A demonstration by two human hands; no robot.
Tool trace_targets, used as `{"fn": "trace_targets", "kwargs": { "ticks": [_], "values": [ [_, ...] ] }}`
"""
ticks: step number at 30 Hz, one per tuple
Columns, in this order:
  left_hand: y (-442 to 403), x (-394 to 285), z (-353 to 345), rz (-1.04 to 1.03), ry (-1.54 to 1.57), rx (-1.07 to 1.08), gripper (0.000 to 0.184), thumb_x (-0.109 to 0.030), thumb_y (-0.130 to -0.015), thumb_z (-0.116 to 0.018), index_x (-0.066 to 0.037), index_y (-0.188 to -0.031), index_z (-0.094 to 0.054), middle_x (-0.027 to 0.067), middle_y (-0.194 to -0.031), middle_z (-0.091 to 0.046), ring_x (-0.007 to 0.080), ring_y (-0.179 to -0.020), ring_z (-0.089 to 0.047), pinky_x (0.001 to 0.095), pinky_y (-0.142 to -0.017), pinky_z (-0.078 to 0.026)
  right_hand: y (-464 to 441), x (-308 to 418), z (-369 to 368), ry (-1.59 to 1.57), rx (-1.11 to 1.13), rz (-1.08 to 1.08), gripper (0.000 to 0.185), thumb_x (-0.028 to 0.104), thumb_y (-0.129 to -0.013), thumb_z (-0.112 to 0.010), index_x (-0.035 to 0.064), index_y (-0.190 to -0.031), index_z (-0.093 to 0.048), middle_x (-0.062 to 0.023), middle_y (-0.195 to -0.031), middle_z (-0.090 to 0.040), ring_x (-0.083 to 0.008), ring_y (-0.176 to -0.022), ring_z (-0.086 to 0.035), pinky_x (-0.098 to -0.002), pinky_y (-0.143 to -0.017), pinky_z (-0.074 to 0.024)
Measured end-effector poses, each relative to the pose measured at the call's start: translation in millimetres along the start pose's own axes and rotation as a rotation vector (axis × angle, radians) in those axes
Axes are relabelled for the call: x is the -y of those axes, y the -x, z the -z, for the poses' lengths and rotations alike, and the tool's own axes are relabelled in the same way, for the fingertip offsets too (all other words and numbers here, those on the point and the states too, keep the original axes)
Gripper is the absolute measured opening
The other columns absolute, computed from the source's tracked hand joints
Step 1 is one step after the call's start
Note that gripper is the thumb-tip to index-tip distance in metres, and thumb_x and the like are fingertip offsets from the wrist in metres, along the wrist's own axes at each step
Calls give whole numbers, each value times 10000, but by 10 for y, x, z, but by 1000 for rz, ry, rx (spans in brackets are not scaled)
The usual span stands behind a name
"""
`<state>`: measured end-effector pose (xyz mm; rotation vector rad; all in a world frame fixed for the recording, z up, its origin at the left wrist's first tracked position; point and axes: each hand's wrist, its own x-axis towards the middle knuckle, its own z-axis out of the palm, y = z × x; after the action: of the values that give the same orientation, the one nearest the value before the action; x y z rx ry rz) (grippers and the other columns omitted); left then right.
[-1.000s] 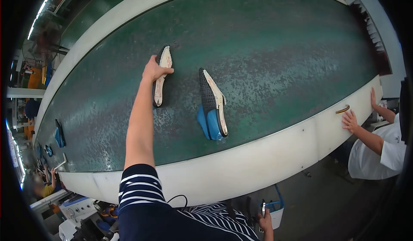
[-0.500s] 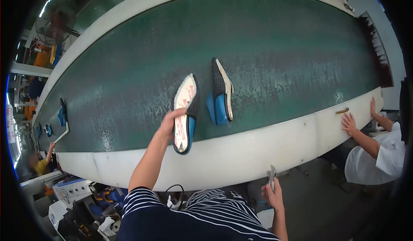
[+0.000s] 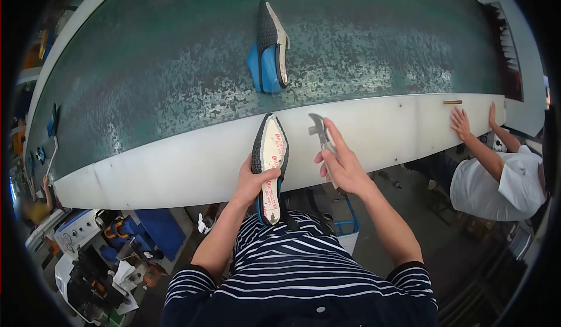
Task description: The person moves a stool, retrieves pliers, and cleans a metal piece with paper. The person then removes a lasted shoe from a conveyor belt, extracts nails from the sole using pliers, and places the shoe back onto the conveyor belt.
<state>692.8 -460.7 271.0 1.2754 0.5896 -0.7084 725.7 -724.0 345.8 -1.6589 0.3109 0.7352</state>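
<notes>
Shoe, black woven with blue at the near end and a white, red-printed underside (image 3: 270, 146), held before the person's body, its long axis running near to far, pointed end far. The left hand (image 3: 252, 182) grips its middle from the left, thumb across the underside. To the shoe's right, apart from it, the right hand (image 3: 350, 172) holds a silver metal hand tool (image 3: 317, 129), head up beside the pointed end. Beyond, a second black-and-blue shoe (image 3: 267, 32) lies on the worn green tabletop (image 3: 356, 47).

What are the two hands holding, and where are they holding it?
The left hand holds a shoe piece by its middle, thumb across the pale sole. The right hand holds a metal tool by its handle.
</notes>
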Motion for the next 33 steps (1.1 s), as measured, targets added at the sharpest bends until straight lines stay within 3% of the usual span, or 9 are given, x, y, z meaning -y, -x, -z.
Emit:
{"fn": "trace_targets", "kwargs": {
  "ticks": [5,8,9,12,13,17,22,28,33],
  "values": [
    [-66,73,3,-42,-42,4,710,-152,-713,-884,47,-1317,-570,135,-1134,-701,213,-985,-684,352,-893,-550,-82,109,-157,-35,-264,232,699,114,-1066,-451,182,-1669,-105,-84,-859,-661,-152,-660,-639,-327,-593,-542],
    [-66,178,-12,-82,-167,-8,725,-175,-699,-892,43,-1313,-574,138,-1136,-703,214,-990,-686,353,-893,-552,-301,-542,-499,760,35,280,724,94,-1053,-458,210,-1671,-99,-81,-812,-654,-169,-652,-651,-347,-605,-544],
    [-102,157,-23,-119,-227,-28,729,-183,-695,-894,41,-1311,-575,138,-1135,-704,215,-991,-687,353,-893,-552,-316,-286,-375,466,195,2,759,77,-1034,-466,249,-1670,-88,-174,-818,-690,-312,-690,-697,-444,-689,-560],
    [-64,24,-111,-23,-94,-11,767,-236,-668,-900,47,-1303,-576,154,-1128,-707,228,-989,-691,355,-892,-554,-200,179,-218,118,-19,-50,778,86,-1025,-477,279,-1665,-82,-300,-849,-685,-489,-759,-673,-545,-788,-531],
    [-89,31,-154,-73,-133,-32,776,-264,-663,-901,50,-1295,-579,160,-1121,-709,240,-984,-693,358,-890,-555,-172,177,-178,76,-110,-1,778,90,-1024,-482,270,-1665,-80,-302,-843,-683,-489,-758,-672,-547,-784,-529],
    [-131,4,-195,-109,-438,-55,784,-211,-671,-907,59,-1324,-566,146,-1138,-704,231,-997,-689,352,-908,-548,-340,-325,-377,622,96,119,773,83,-1038,-466,283,-1670,-68,-80,-804,-641,-165,-643,-643,-357,-611,-555],
    [-17,-459,87,-100,-129,-96,799,-160,-660,-918,61,-1340,-562,154,-1164,-696,207,-1030,-682,359,-929,-543,-204,-215,25,-38,6,-96,790,36,-1030,-438,289,-1674,-57,-87,-840,-612,-156,-626,-617,-336,-588,-554],
    [-1034,-1589,801,-513,-691,-471,791,-313,-659,-902,62,-1275,-576,206,-1145,-714,306,-1013,-711,399,-937,-542,28,-569,334,-111,-127,-159,806,25,-1021,-417,280,-1674,-20,-81,-856,-589,-136,-608,-594,-317,-553,-540],
    [-1864,-2321,860,-181,-1444,-801,1090,-542,-637,-896,-125,-1527,-425,174,-1297,-642,345,-1210,-629,465,-942,-540,185,-618,246,-38,-92,-190,781,26,-1035,-409,257,-1675,-25,-90,-859,-593,-135,-607,-593,-308,-560,-535]
  ]
}}
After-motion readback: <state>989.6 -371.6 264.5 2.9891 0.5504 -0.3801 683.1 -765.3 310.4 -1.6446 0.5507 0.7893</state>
